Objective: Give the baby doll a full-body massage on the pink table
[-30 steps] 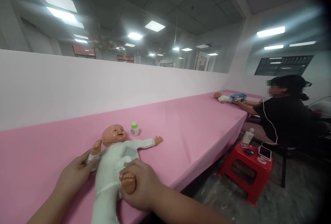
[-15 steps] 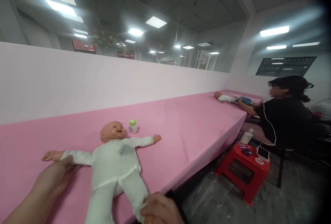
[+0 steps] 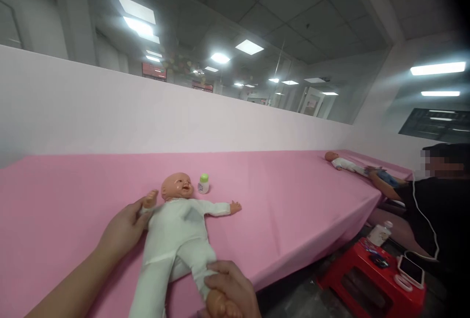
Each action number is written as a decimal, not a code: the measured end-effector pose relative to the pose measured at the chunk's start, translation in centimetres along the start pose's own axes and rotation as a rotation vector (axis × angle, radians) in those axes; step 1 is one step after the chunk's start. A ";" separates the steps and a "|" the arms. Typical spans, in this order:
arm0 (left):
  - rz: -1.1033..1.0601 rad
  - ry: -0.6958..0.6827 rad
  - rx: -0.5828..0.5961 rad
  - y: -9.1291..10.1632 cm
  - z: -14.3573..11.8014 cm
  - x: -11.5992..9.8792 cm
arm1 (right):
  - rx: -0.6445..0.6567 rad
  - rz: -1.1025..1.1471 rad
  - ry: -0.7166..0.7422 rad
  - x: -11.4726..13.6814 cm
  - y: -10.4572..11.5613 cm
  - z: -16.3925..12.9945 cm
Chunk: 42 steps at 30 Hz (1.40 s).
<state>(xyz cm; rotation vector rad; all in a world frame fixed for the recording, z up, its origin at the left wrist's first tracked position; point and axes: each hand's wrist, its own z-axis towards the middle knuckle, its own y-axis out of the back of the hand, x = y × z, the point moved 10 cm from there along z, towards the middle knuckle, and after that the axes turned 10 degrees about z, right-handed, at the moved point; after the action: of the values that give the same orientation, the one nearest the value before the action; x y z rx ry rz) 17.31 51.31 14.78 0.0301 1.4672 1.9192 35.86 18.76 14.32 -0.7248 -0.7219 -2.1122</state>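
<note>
So the doll [image 3: 179,227] is on its back on the near part of the pink-covered table [image 3: 279,191], white suit on, covering body, arms and legs. Left hand [image 3: 127,225] has its fingers wrapped round the doll's left-side forearm, bent up beside the head; right hand [image 3: 233,283] is gripping the right-side lower leg just above the bare foot [image 3: 222,304]. Looks like mid-handling to me: two limbs held, neither let go yet, the right-side arm lying stretched out untouched. Can't tell how much is left. Just right of the head there's a little bottle [image 3: 203,184], green cap on, contents unclear. Over on the right, by a red stool [image 3: 352,259] with a phone [image 3: 411,271], there's a capped bottle [image 3: 380,234], fill level unclear. Farther off, a person in black [image 3: 436,210] handles another doll [image 3: 348,165].
</note>
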 end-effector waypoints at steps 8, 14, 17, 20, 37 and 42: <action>0.186 -0.163 -0.049 -0.5 -1.5 -3.8 | 0.175 -0.059 -0.030 -0.5 -2.7 6.5; 0.135 -0.121 -0.024 0.1 -1.8 -3.5 | 0.278 -0.188 -0.196 -1.9 -5.5 7.1; 0.122 -0.114 -0.007 0.0 -1.8 -3.5 | 0.280 -0.234 -0.200 -1.9 -6.4 6.9; 0.101 -0.087 0.004 -0.2 -1.6 -3.3 | 0.274 -0.281 -0.212 -2.2 -7.2 7.5; -0.393 0.228 -0.014 -0.3 -1.3 2.0 | 0.204 -0.259 -0.096 -2.0 -8.2 8.6; -0.528 0.453 -0.077 -0.7 -1.3 5.5 | 0.233 -0.181 -0.071 -0.2 -6.0 6.8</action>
<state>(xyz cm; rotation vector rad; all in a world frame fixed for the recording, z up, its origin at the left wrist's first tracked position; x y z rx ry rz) 13.02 53.24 11.58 -0.7940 1.4852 1.5939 32.88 26.77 17.33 -0.6281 -1.0878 -2.1238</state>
